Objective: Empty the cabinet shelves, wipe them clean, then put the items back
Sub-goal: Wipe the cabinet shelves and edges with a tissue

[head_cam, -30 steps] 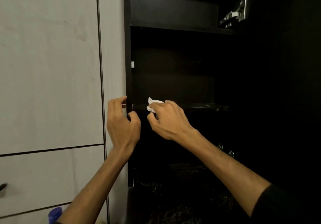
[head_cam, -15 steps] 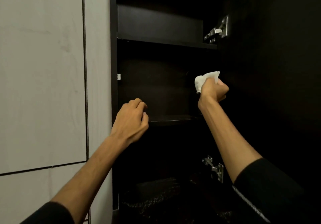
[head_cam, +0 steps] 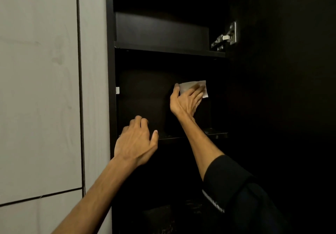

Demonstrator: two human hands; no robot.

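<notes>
Head view: I see the right hand [head_cam: 185, 100] reaching into the dark cabinet [head_cam: 145, 92], fingers spread flat, pressing a white cloth [head_cam: 189, 86] against the back panel — above the lower shelf [head_cam: 209, 135]. The left hand [head_cam: 135, 143] hovers at that shelf's front edge, loosely curled, holding nothing.

The bay between upper shelf [head_cam: 169, 51] and lower shelf [head_cam: 209, 134] lies open; a hinge [head_cam: 226, 37] juts in at upper right.

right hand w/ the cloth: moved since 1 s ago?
Yes. The right hand rose from the lower shelf front edge and went deeper into the cabinet; it now presses the white cloth flat against the back panel.
</notes>
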